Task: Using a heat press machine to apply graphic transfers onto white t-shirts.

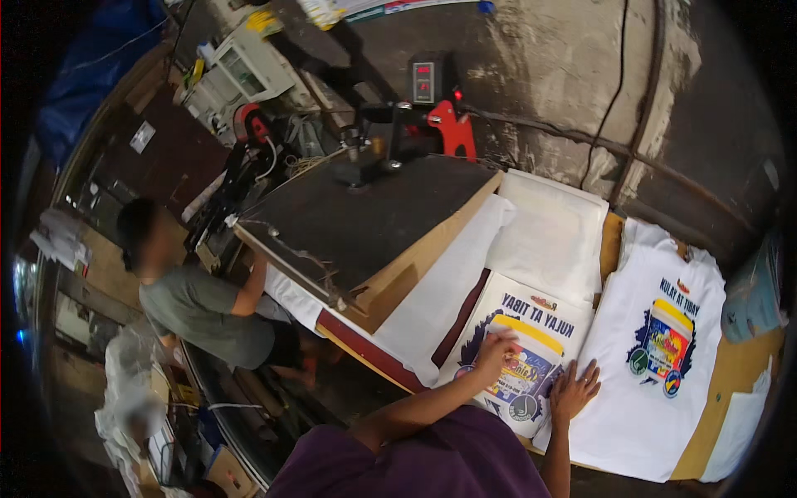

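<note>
A stack of transfer sheets (541, 312) with a mirrored print of a yellow-lidded paint pail lies on the table in front of me. Over its printed middle is my left hand (496, 355), fingers curled together; whatever they pinch, if anything, is hidden. My right hand (573, 392) rests palm down with spread fingers at the stack's near right edge, beside the shirt. That white T-shirt (608, 398) is laid out on the right, bearing the same pail print the right way round. Left of the stack, a white cloth (486, 241) lies under the raised dark plate of a heat press (390, 224).
Behind the sheets is a blank whitish sheet (548, 228). A control box (427, 79) with a lit display and a red lever bracket (455, 133) stand behind the press. At the left, another person (207, 307) works by a second machine. A bluish plastic bag (754, 290) sits far right.
</note>
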The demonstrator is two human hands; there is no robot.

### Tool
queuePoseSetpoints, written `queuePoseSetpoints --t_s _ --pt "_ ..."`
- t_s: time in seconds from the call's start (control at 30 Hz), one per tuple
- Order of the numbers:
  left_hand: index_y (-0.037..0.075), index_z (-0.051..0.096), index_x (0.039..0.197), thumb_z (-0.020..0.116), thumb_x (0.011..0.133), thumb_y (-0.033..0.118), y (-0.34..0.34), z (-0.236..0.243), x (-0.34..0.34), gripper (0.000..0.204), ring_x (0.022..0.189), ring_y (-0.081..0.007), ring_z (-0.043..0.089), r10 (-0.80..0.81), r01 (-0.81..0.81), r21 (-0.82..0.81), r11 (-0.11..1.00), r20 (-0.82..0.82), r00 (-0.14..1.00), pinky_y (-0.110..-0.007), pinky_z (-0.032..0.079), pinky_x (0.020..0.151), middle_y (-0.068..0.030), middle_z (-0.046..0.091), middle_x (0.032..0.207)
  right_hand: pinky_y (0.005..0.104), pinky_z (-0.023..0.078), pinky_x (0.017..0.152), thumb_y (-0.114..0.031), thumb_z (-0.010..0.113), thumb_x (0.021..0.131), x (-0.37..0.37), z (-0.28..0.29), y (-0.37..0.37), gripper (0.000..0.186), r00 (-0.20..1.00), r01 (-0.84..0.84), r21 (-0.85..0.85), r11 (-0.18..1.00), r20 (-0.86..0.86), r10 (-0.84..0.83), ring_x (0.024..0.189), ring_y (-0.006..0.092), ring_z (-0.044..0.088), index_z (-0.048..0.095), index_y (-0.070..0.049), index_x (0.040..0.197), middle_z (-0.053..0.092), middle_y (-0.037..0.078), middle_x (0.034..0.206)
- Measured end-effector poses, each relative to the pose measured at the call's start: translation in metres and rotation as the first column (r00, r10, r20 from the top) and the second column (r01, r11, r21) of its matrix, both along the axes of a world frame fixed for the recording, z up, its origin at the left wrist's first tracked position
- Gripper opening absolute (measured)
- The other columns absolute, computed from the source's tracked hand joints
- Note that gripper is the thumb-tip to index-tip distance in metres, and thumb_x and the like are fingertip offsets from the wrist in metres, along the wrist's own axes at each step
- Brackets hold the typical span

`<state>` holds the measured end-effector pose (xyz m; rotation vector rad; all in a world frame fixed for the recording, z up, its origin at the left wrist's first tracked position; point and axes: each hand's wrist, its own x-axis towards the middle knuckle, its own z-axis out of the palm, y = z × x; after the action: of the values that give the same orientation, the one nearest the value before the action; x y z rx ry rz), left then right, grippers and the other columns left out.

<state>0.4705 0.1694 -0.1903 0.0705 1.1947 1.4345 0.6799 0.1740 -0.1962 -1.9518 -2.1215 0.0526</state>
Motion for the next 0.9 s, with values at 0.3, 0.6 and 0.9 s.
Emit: queuePoseSetpoints --t_s 0.3,0.6,0.9 --pt "0.002 0.059 0.107 0.056 0.088 0.012 -0.031 0.032 0.034 0.022 0.079 -0.011 0.061 -0.668 0.829 0.082 0.553 -0.55 0.5 -0.027 0.05 0.066 -0.0054 0.063 0.091 0.0516 0.021 0.107 -0.029 0.057 0.081 -0.004 0.0 -0.002 0.045 0.998 0.0 0.032 0.999 0.062 -0.002 0.132 0.0364 0.027 0.056 -0.017 0.124 0.027 0.016 0.146" --pt "0.0 0.059 0.108 0.057 0.084 0.009 -0.061 0.135 -0.021 0.026 0.096 -0.0189 0.058 -0.62 0.996 0.015 0.083 -0.782 0.064 -0.031 0.047 0.081 -0.0113 0.061 0.107 0.0533 0.023 0.105 -0.033 0.057 0.081 0.0 -0.012 -0.004 0.044 0.995 -0.007 0.057 0.998 0.097 0.002 0.133 0.0355 0.027 0.057 -0.019 0.123 0.029 0.015 0.146" --pt "-0.003 0.064 0.098 0.061 0.085 0.01 -0.138 0.201 -0.212 0.019 0.09 -0.0202 0.061 -0.556 0.833 0.436 0.341 -0.62 0.553 -0.03 0.048 0.077 -0.0117 0.064 0.097 0.0504 0.026 0.105 -0.024 0.064 0.077 0.002 -0.013 0.004 0.041 0.999 -0.001 0.013 1.0 0.033 0.0 0.13 0.0358 0.03 0.06 -0.018 0.118 0.033 0.014 0.143"
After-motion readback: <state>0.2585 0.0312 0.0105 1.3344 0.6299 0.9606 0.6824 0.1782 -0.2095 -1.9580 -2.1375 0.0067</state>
